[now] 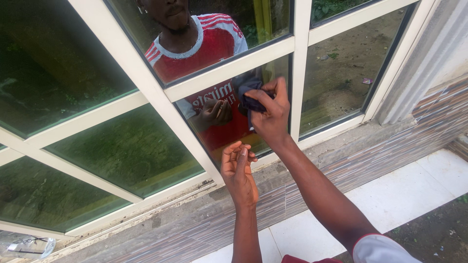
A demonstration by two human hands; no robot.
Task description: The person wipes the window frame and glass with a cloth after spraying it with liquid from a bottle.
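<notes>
Up against the pane, right hand (271, 117) grips dark crumpled cloth (251, 101); left hand (239, 170) loose.

Your right hand (270, 117) presses a dark, soft matt cloth (251, 95) against glossy, mirror-like green glass (229, 119). Around the grip the window frame (229, 70) looks smooth, cream, painted metal. Below your left hand (239, 173), the sill (292, 163) is rough, cracked concrete above ridged striped tiles (204, 229).

**Dark cloth on the glass**

Small dark cloth (253, 103), navy-ish, all bunched up and pressed flat against the window pane (229, 117). It's tucked under the right hand (270, 114) fingers, just above and a bit right of the left hand (239, 170), which sits at the pane's bottom edge.
</notes>
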